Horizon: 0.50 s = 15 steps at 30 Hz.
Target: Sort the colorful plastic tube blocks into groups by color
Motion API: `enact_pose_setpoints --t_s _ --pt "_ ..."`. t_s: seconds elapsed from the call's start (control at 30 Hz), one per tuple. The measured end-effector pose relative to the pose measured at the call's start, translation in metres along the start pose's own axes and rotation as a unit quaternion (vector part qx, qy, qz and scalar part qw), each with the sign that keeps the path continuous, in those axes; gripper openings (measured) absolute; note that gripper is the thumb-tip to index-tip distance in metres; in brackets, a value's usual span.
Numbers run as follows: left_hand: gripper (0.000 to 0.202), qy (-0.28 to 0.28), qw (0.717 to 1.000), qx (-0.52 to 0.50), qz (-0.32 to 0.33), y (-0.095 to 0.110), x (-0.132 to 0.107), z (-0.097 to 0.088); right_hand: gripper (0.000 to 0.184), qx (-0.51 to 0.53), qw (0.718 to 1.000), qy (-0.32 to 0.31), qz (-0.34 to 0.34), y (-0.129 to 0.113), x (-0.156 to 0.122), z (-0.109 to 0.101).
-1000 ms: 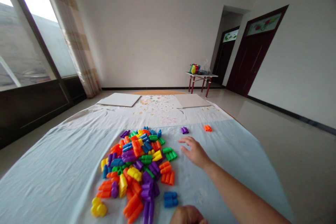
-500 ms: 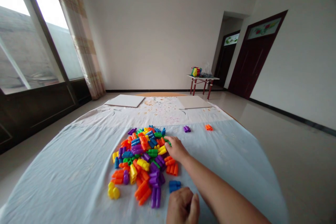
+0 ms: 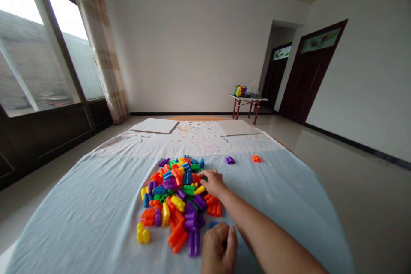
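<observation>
A heap of plastic building blocks (image 3: 170,182), in orange, purple, blue, green and yellow, lies on the cloth. My right hand (image 3: 213,182) reaches to the heap's right edge, its thumb and index finger a little apart beside an orange block (image 3: 195,178). Whether the fingertips touch that block is hard to see. Lower down, my left hand (image 3: 218,248) rests as a fist near the front of the heap; what it holds, if anything, is hidden. Just behind the fist a blue block (image 3: 213,224) shows in part, next to purple blocks (image 3: 193,242).
Apart from the heap lie a purple block (image 3: 230,160) and an orange block (image 3: 256,158). Two flat boards, a white one (image 3: 156,125) and a beige one (image 3: 239,127), lie at the far end of the cloth-covered table (image 3: 272,205). A small table (image 3: 248,98) with bags stands beyond.
My right hand has shifted slightly left into the heap's edge, and blue blocks near its fingers have turned. My left fist now covers more of the blue block. The view has tilted up slightly.
</observation>
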<state>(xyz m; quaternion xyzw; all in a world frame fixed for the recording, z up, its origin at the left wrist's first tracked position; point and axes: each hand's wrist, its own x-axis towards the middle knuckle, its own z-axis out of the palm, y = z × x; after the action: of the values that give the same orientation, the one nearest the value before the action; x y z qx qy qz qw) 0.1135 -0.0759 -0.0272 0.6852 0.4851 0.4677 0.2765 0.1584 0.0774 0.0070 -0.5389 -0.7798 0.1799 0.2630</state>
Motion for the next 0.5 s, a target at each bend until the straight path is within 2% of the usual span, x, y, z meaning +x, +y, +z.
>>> enact_pose_setpoints --t_s 0.2,0.33,0.5 --pt "0.049 -0.022 1.0 0.006 -0.012 0.009 0.001 -0.006 0.023 0.032 0.998 -0.037 -0.044 0.005 -0.007 -0.011" --pt "0.047 -0.05 0.999 0.002 -0.021 0.017 0.002 -0.011 0.024 0.049 0.996 -0.031 -0.067 0.007 -0.016 -0.02" --pt "0.045 -0.051 0.998 0.001 -0.03 0.02 0.002 -0.012 0.023 0.066 0.989 -0.057 -0.123 0.006 -0.028 -0.028"
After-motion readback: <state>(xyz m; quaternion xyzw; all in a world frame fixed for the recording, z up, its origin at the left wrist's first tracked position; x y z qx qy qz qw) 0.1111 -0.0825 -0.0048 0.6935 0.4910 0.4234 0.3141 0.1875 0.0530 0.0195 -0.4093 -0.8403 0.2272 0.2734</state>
